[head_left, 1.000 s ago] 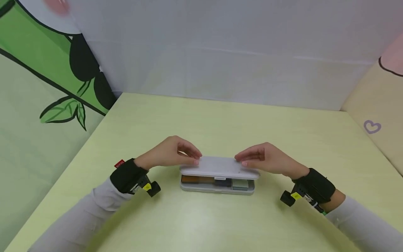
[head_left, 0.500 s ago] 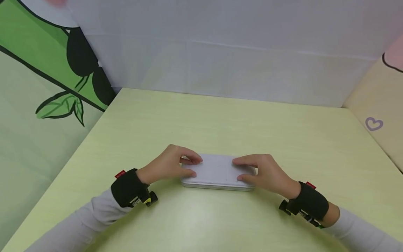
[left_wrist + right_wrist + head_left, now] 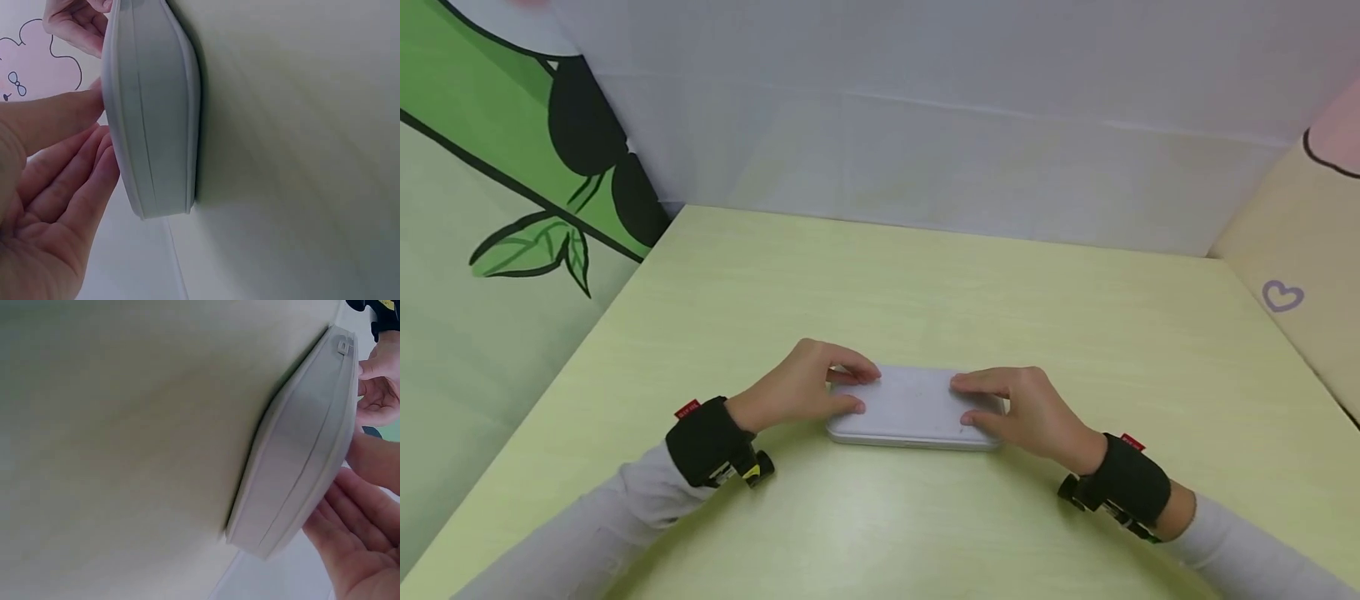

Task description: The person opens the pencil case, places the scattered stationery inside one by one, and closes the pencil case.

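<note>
A pale grey-white pencil case [image 3: 917, 410] lies flat on the table, its lid down and its contents hidden. My left hand [image 3: 808, 385] rests its fingertips and thumb on the lid's left end. On the right end, my right hand [image 3: 1033, 412] touches the lid in the same way, its palm raised. The left wrist view shows the case's end wall [image 3: 159, 112] with a thin seam between lid and base. From the right wrist, a small clasp [image 3: 343, 347] is visible on the long side of the case [image 3: 294, 456].
The light yellow table [image 3: 880, 517] runs back to a plain pale wall [image 3: 925, 125]. At the left stands a panel with green and black drawings [image 3: 587, 125]; at the right, a cream panel bears a purple heart [image 3: 1282, 297]. Both wrists wear black camera straps [image 3: 709, 442].
One second ago the lid stood ajar, showing an orange-brown item and others inside. The hands have pressed it down since. Over the last half second they have stayed on the lid.
</note>
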The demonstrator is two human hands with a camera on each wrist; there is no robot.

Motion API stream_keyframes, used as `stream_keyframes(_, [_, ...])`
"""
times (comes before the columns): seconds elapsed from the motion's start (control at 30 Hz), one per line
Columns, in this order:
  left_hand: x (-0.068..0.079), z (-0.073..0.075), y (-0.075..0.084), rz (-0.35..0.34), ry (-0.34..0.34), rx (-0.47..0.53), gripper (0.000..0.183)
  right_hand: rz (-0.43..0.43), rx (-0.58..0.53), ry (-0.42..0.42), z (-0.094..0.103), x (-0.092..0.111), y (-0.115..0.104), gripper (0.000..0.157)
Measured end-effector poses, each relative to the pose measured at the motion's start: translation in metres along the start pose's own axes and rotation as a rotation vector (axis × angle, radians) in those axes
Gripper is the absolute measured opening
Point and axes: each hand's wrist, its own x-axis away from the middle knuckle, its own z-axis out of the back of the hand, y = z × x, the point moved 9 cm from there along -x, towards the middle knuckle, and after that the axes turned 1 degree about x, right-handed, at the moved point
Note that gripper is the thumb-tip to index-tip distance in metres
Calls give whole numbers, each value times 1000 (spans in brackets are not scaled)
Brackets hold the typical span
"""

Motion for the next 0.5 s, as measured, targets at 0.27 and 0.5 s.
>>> stream_keyframes(0.27, [-16, 0, -2, -35, -29, -20, 32, -51, -67, -61, -2, -7, 11, 42])
stream_keyframes(0.5, [-28, 7, 10, -28, 23, -136, 35, -9, 62, 2, 12, -23, 0, 46])
